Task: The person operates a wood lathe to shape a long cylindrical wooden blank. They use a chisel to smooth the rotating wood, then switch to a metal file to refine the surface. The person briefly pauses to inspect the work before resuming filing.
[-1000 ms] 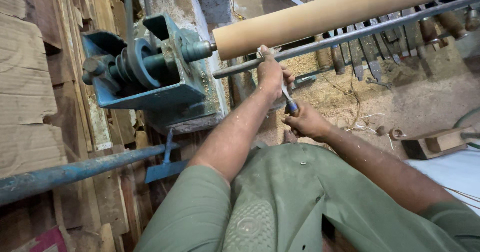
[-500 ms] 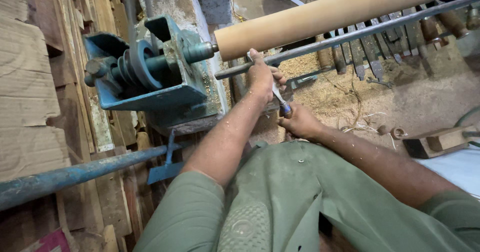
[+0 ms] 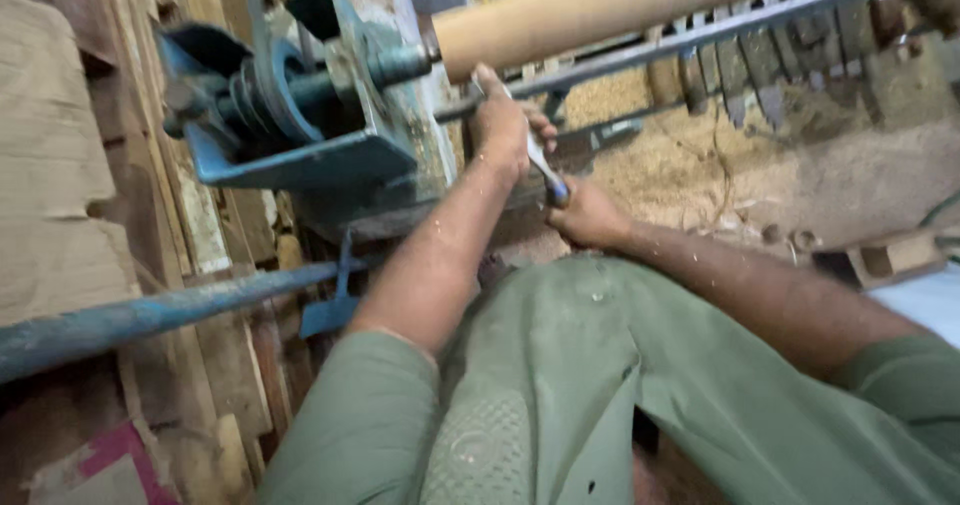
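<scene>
Two hands worked one chisel [image 3: 545, 170] at the near left end of a wooden cylinder [image 3: 620, 5] mounted on a lathe. Left hand [image 3: 505, 125]: clenched over the blade end, pressing it down on the metal rest bar [image 3: 700, 40] just below the wood. Right hand [image 3: 590, 215]: closed around the chisel's dark handle, nearer the body. Chisel tip: hidden behind the left hand, so contact with the wood could not be confirmed.

Progress, judged from the surface: the cylinder was already round and smooth along its visible length, pale tan, with no profile cut into it; shaping at the left end, by the blue headstock [image 3: 300, 115], looked unfinished.

Containers: none proper. The lathe bed [image 3: 850, 165] below the bar served as a trough and held a heap of sawdust [image 3: 650, 155] and curled shavings. A small wooden block [image 3: 890, 260] with a square hollow lay at the near right; its hollow appeared empty, though the view was blurred.

Other items: a row of spare chisels [image 3: 760, 75] beyond the bar; a blue pipe [image 3: 150, 315] at the left.
</scene>
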